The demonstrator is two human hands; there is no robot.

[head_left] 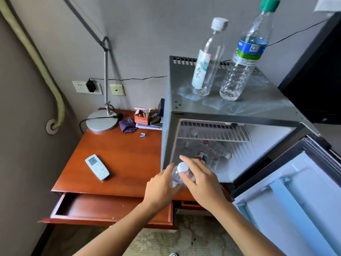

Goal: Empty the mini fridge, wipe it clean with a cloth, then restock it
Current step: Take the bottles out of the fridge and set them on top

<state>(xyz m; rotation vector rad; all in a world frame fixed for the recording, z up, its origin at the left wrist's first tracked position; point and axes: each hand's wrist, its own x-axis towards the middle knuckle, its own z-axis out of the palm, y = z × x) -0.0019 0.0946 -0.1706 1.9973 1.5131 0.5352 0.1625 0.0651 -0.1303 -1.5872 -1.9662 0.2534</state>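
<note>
The left hand [162, 185] grips a small clear bottle [178, 177] by its body, while the right hand [200, 179] rests curled fingers over the white cap. The bottle sits just outside the open fridge [230, 108], at its lower left corner above the desk [118, 159]. Its long axis runs roughly upright, cap toward the camera. More bottles lie inside.
</note>
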